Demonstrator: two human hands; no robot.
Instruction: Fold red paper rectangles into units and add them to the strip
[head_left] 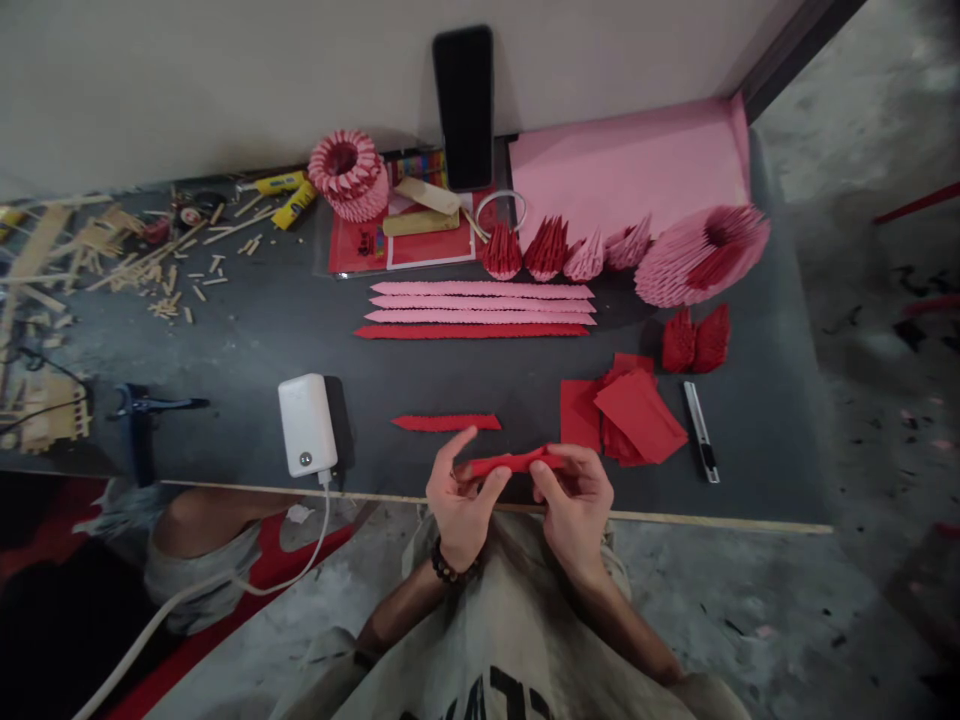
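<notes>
Red paper strip held by both hands, long axis left-right, seemingly level.

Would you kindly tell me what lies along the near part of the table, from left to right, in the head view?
Black hand tool → white power bank → short red paper strip → stack of red paper squares → utility knife.

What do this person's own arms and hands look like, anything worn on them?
Both hands are bare, with no gloves. The left hand has a bracelet of dark round beads at its wrist; the right hand shows nothing at its wrist. Both forearms are uncovered, with no sleeves in view.
</notes>
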